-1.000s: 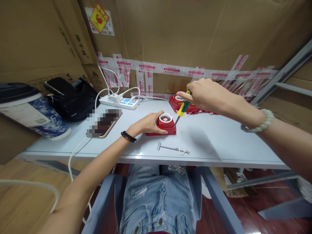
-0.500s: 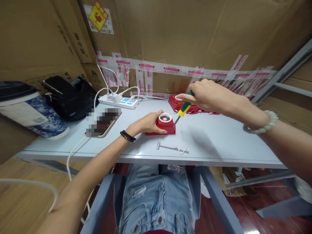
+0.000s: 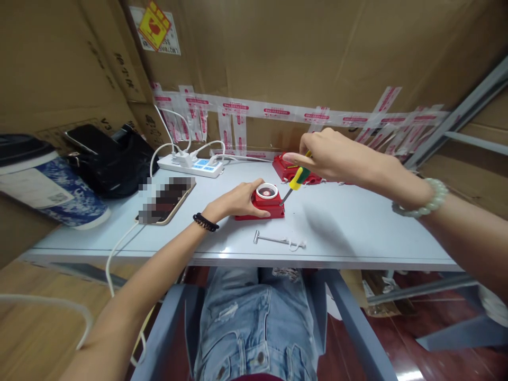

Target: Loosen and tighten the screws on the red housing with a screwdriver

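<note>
- Far left of the desk: a blue-and-white cup lies on its side, with a black bag behind it.
- Left of centre: a phone lies flat with a white cable running off the near edge; a white power strip sits behind it at the cardboard wall.
- Left hand: the grip is closed around the left side of the red housing, pressing it flat on the desk at centre.
- A metal pin lies just in front of the housing, apart from both hands.
- Screwdriver: the long axis slopes from upper right down to lower left; the tip meets the right edge of the housing, beside its white ring.
- Right hand: the grip is closed on the screwdriver handle, above and right of the housing. The left hand is the nearer one to the housing.
- Behind the right hand: a second red unit rests near the wall.
</note>
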A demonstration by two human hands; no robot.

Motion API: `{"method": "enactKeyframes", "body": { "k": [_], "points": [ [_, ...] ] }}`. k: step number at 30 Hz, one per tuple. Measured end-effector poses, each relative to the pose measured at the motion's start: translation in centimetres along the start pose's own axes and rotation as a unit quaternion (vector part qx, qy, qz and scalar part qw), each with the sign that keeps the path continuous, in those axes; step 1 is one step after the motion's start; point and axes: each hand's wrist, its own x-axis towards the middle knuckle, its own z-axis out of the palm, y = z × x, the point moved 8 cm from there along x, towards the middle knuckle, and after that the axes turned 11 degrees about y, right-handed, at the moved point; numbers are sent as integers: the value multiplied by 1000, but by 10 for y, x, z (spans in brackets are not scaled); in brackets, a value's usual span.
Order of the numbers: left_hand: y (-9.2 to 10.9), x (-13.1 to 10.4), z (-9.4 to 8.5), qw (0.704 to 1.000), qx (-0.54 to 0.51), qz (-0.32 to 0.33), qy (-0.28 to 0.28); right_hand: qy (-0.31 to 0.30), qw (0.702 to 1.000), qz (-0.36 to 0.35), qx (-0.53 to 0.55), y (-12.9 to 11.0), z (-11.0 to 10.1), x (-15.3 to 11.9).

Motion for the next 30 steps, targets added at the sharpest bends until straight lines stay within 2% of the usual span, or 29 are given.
{"method": "enactKeyframes", "body": {
  "k": [3,9,11,14,16,23,27,30],
  "points": [
    [-1,0,1,1000,-6,1,-1,-4,1000,-10,23,1,4,6],
    [-2,0,1,1000,-8,5,-3,-11,991,-109,78,-17,-5,2],
    [-2,0,0,1000,-6,6,-1,-4,993,-88,74,-17,-5,0],
    [-2,0,1,1000,-5,6,-1,15,999,-19,44,-6,-3,3],
    [-2,-1,1,1000,-9,5,-4,8,999,7,42,-1,0,5],
    [-3,0,2,1000,-1,2,-7,-51,994,-28,93,-8,-2,2],
    [-2,0,2,1000,7,4,-5,-7,1000,10,28,1,-1,3],
    [-2,0,1,1000,0,4,-8,15,1000,7,11,3,2,7]
  ]
}}
